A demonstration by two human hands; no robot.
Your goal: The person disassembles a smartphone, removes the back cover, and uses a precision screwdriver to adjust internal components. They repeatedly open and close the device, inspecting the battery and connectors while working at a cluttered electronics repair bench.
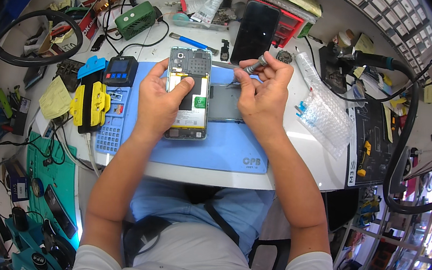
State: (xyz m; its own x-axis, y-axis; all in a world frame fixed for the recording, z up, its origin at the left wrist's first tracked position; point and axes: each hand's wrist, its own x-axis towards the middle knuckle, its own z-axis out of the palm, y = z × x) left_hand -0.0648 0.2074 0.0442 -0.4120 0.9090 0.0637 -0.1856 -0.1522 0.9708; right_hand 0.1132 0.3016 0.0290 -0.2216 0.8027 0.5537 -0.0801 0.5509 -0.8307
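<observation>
My left hand is closed around an opened phone, its thumb lying across the battery. With the back off, the phone shows its dark upper board cover, the battery with a green label and the lower board. To the right of it, my right hand grips a small grey metal screwdriver between thumb and fingers. The driver is tilted, its thin tip pointing down toward the left, apart from the phone. Beneath my right hand a dark glossy panel lies on the blue silicone mat, partly covered by the hand and phone.
Left of the mat stand a yellow holder and a small black device. Behind are a green box-shaped device, a blue-handled tool and a dark phone leaning on red drawers. Bubble wrap lies right.
</observation>
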